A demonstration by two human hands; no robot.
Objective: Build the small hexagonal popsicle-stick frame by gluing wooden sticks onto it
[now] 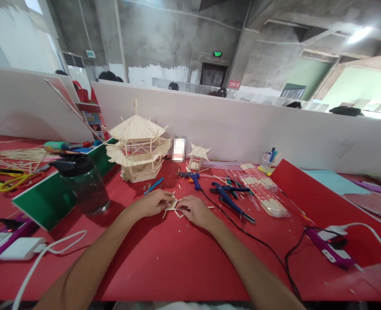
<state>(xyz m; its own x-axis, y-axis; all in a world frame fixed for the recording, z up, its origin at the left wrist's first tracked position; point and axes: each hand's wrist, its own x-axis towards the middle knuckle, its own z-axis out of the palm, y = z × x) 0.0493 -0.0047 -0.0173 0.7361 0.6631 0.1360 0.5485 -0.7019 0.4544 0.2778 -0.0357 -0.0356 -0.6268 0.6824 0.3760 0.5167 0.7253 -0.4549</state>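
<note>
Red worktop under bare concrete walls; the green sign over the far door is too small to read. Head view: a small stick frame lies flat between both hands. The left hand and right hand each pinch its edge, grip narrow. A stick pagoda stands behind it.
</note>
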